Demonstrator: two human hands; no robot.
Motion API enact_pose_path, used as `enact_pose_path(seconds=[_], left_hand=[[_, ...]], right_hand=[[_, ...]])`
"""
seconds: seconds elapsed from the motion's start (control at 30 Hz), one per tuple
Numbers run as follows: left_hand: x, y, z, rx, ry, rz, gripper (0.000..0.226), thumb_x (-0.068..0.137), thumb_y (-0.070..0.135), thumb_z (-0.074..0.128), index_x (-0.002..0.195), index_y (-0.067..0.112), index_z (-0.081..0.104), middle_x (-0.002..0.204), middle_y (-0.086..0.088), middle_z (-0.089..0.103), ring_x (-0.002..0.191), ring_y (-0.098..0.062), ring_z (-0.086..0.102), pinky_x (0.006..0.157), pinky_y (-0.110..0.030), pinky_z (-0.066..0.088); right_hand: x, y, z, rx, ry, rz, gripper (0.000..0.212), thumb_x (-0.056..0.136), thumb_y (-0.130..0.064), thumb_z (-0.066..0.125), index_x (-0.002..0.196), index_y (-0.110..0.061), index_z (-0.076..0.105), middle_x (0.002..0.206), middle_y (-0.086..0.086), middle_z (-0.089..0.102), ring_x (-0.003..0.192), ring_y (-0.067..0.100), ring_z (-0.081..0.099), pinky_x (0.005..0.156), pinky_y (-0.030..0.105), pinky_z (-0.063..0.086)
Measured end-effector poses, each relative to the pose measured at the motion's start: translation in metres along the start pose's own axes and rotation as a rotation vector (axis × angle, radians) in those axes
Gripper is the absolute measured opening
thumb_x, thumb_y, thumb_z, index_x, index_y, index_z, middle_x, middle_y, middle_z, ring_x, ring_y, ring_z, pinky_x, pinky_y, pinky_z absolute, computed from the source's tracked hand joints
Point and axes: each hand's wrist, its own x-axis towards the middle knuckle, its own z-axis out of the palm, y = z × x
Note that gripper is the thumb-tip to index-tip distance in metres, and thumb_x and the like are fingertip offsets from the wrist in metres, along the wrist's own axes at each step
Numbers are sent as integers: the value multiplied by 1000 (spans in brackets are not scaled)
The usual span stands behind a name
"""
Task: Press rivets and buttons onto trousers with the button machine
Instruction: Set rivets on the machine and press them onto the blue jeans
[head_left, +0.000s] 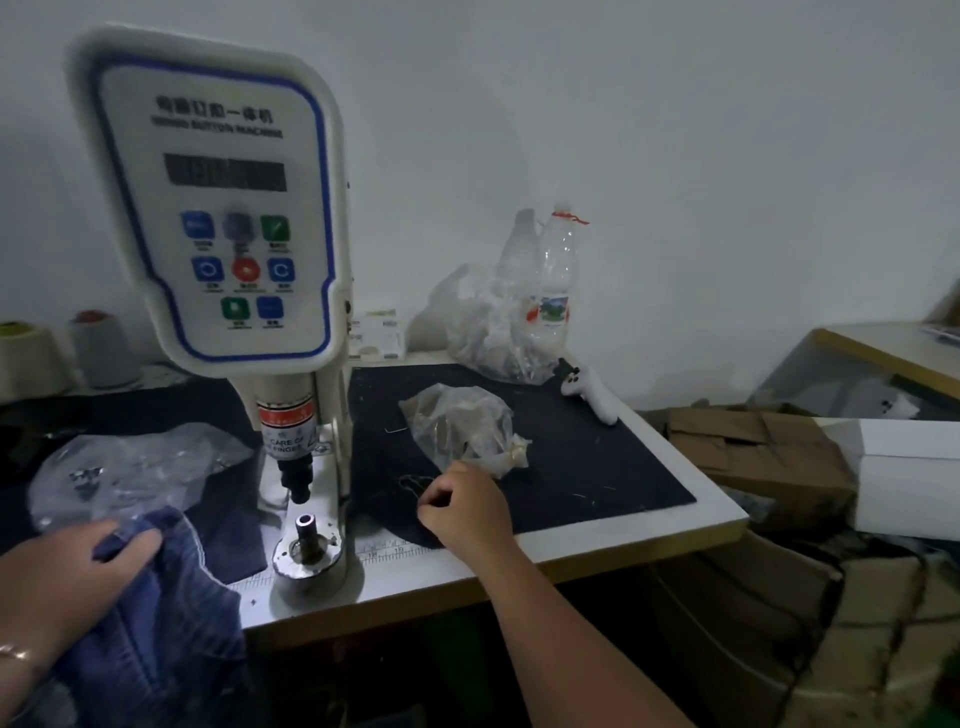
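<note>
The left hand (78, 558) grips one pair of blue trousers (156, 623) – hanging off the table's (675, 467) front edge, left of the single upright button machine (228, 208). The right hand (467, 512), fingers curled, pinches at dark cloth; whether it holds anything, I cannot tell.

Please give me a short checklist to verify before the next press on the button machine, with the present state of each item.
1. Trousers held: ok, the left hand grips the denim beside the machine.
2. Fabric over the lower die: not ok, the die is bare.
3. Rivet or button ready: cannot tell, the right hand has curled fingers on the dark mat near a small plastic bag; no part is visible.
4. Fingers away from the punch: ok, both hands are off to the sides.
5. Machine switched on: cannot tell, the display is blurred.
</note>
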Motion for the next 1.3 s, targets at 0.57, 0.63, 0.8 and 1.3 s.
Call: enact_pose_path(seconds=[0.57,0.63,0.8,1.3], left_hand=[[-31,56,-41,35,15,-107,40,87,52,56,60,23,61,62,5,56,63,-23,53,59,-33,40],[-34,61,-45,37,20,-105,41,88,49,57,59,20,59,62,4,57,63,-24,52,59,-33,40],[-37,71,-51,23,27,-113,44,88,46,58,60,12,55,63,-4,60,65,-27,56,60,-33,42],[-40,73,-52,55,90,-104,46,86,48,59,60,10,51,56,-1,55,54,-17,50,49,-30,32]], right_hand=[[-13,-77,-19,505,46,-146,7,85,-10,70,81,-15,74,82,-5,68,77,0,60,72,10,44],[-19,-94,-12,484,-33,-169,6,83,-11,71,79,-15,72,82,-5,66,75,2,58,71,12,45],[-22,-98,-1,341,-82,-206,5,81,-15,71,77,-17,72,80,-12,65,74,-2,58,71,12,44],[-15,-97,-1,362,-209,-247,7,79,-14,75,73,-15,71,80,-3,66,73,14,61,68,26,48]])
